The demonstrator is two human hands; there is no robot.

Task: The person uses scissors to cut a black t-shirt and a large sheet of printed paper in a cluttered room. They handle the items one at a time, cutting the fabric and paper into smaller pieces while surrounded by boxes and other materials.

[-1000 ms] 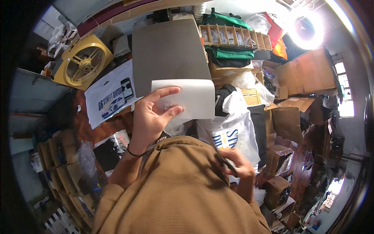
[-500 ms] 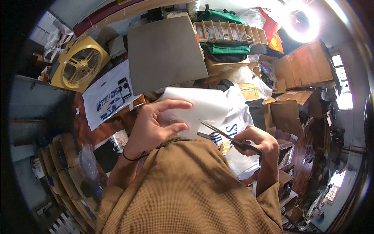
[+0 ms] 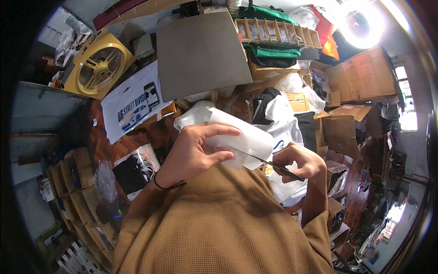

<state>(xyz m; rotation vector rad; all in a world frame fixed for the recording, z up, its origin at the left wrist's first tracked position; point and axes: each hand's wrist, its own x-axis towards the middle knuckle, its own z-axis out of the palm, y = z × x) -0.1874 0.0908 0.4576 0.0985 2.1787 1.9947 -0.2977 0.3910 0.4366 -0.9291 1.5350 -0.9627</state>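
My left hand [image 3: 196, 153] pinches a curled white translucent sheet [image 3: 244, 130] between thumb and fingers. Faint pale print shows near the sheet's lower edge. In my right hand [image 3: 303, 160] is a pair of scissors [image 3: 284, 171] with dark handles. The blades reach leftward across the lower part of the sheet, close to my left thumb; whether they are fully closed I cannot tell. Beneath my right hand lies a white garment [image 3: 287, 189] with coloured lettering, partly covered by the hand and sheet.
A large grey flat board [image 3: 203, 55] stands ahead. Left of it lie a white printed T-shirt [image 3: 130, 107] and a phone [image 3: 150, 93], with a yellow fan [image 3: 100, 66] beyond. A divided wooden tray [image 3: 278, 33] and cardboard boxes [image 3: 365, 77] fill the right.
The sheet has tilted, its right side now lower. The scissor blades, earlier at the sheet's lower right edge, now lie across it. The whole view has shifted slightly.
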